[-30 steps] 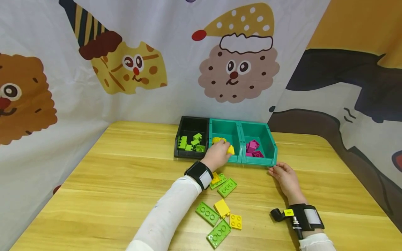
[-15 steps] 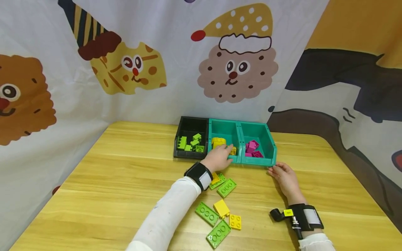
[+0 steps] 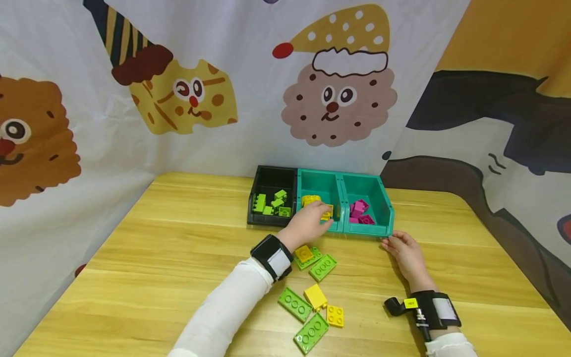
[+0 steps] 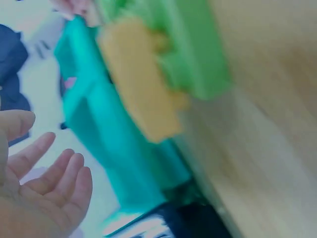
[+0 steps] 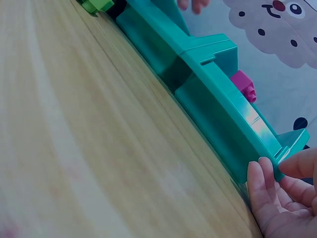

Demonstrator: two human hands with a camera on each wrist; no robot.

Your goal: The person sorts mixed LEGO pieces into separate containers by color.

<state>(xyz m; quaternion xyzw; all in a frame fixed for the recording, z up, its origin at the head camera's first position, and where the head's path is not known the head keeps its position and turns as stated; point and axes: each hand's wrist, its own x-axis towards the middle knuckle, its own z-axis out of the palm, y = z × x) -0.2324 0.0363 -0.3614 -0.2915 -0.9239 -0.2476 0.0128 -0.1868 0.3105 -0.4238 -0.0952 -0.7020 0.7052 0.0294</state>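
My left hand (image 3: pixel 309 224) is over the front of the middle teal bin (image 3: pixel 322 182), its fingers spread and relaxed with nothing between them. Yellow building blocks (image 3: pixel 311 200) lie in that bin, partly behind the hand. In the left wrist view the left hand (image 4: pixel 47 186) shows loose fingers beside the teal bins. My right hand (image 3: pixel 405 255) pinches the front right corner of the right teal bin (image 3: pixel 368 230) between thumb and fingertips, as the right wrist view shows. Pink blocks (image 3: pixel 359 210) lie inside this bin.
A black bin (image 3: pixel 273 176) with several green blocks (image 3: pixel 277 202) adjoins the teal bins on the left. Nearer on the wooden table (image 3: pixel 178 258) lie green blocks (image 3: pixel 294 304) and yellow blocks (image 3: pixel 315 296). An orange-yellow block (image 3: pixel 304 254) sits on a green one. A printed cloth hangs behind.
My left hand has let go of a yellow block, which now lies in the middle bin. That hand has lifted slightly and its forearm has shifted left. The right hand has stayed in place.
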